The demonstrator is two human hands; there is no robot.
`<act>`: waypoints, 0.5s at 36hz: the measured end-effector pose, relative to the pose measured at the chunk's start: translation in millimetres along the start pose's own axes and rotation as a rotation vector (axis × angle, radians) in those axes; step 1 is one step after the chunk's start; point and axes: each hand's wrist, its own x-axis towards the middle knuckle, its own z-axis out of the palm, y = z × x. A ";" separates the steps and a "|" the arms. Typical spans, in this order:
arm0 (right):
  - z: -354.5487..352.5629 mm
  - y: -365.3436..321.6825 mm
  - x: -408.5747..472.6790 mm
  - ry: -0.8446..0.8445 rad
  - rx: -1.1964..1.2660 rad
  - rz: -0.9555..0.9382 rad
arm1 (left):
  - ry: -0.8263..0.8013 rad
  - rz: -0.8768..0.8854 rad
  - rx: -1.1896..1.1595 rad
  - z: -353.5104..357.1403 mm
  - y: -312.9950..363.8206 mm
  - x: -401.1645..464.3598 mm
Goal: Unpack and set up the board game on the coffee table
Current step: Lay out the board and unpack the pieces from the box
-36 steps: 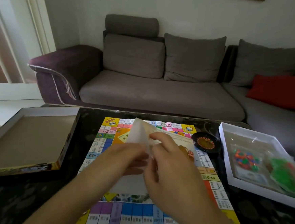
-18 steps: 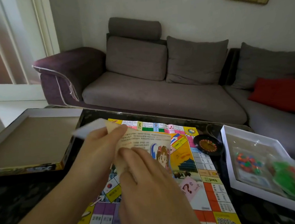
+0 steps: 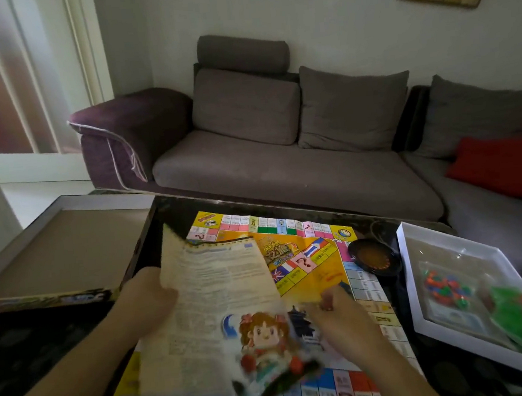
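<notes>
Paper, thin and glossy, fills the space between our hands: the rules sheet [image 3: 218,310] is printed with dense text and a cartoon girl at its lower end, and it bows and blurs there, so we judge it limp and easily creased. Our left hand [image 3: 145,296] holds its left edge, thumb side curled against the paper, which keeps the sheet raised and tilted toward us for reading or unfolding. Our right hand [image 3: 337,306] sits at the sheet's right edge with fingers bent, but the blur hides whether it pinches the paper, so we cannot tell its grip. Directly under the grip lies the game board [image 3: 308,256], a flat folded-paper square with visible creases, yellow centre and coloured border squares, already spread on the dark glossy surface [image 3: 45,333]; we judge the board step done. Beyond the right hand and just past the board's edge rests a small black round spinner [image 3: 373,256]. Farther right of that grip stands the white box tray [image 3: 416,279], shallow and rigid, with clear bags of small coloured pieces [image 3: 445,289] and green bits inside, not yet unpacked. Left of our left hand lies the box lid [image 3: 60,241], upturned, its brown cardboard inside showing.
</notes>
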 end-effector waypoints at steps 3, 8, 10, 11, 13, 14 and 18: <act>13.0 -5.5 2.7 -0.020 0.088 0.020 | -0.047 0.069 -0.127 -9.0 5.8 -0.3; 24.0 -21.7 3.6 -0.069 0.361 0.064 | -0.078 0.029 -0.406 -47.0 8.0 -3.2; 29.2 -29.9 1.2 -0.131 0.541 0.084 | -0.094 -0.016 -0.481 -60.0 6.4 -7.7; 32.4 -35.4 -0.8 -0.173 0.613 0.069 | -0.107 -0.037 -0.523 -66.6 6.8 -10.9; 40.3 -49.5 -5.3 -0.234 0.662 -0.011 | -0.113 -0.080 -0.564 -81.1 2.4 -15.0; 43.8 -57.4 -8.0 -0.238 0.653 -0.052 | -0.106 -0.090 -0.567 -88.7 -0.4 -17.2; 71.1 -95.4 -10.6 -0.164 0.544 -0.161 | 0.066 -0.025 -0.419 -127.7 -15.9 -28.3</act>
